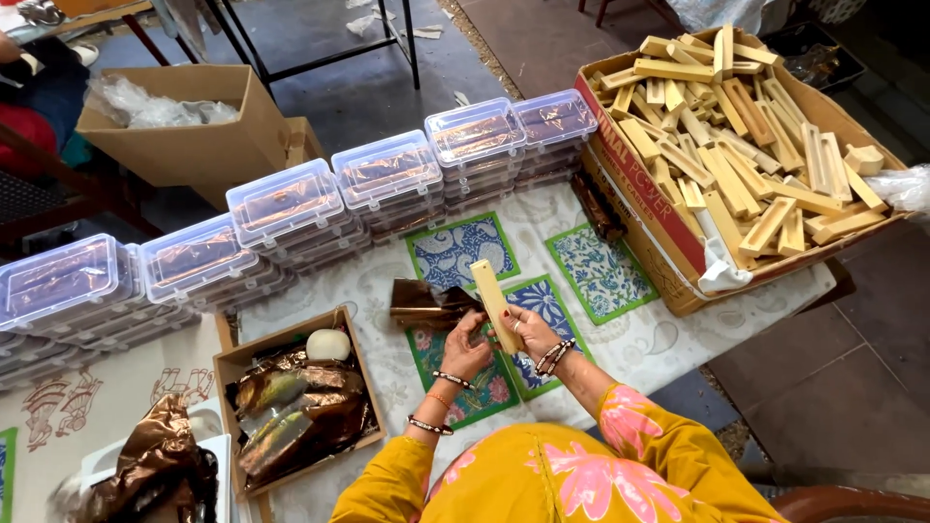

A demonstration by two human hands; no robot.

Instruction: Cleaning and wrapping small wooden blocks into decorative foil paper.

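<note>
My right hand [528,332] grips a flat pale wooden block [493,300] by its lower end, holding it upright over the cloth. My left hand [467,350] pinches a crumpled sheet of shiny brown film [426,304] that reaches the block's left side. Both wrists carry bangles, and my sleeves are yellow with pink flowers. A large cardboard box [647,194] heaped with several similar wooden blocks [736,126] stands at the right.
Stacks of clear plastic lidded boxes [383,179] form a row across the back. A small open carton [237,360] at the left holds brown-wrapped pieces and a white ball [328,344]. Patterned square cloths [461,249] lie under my hands. Another cardboard box [194,140] sits behind.
</note>
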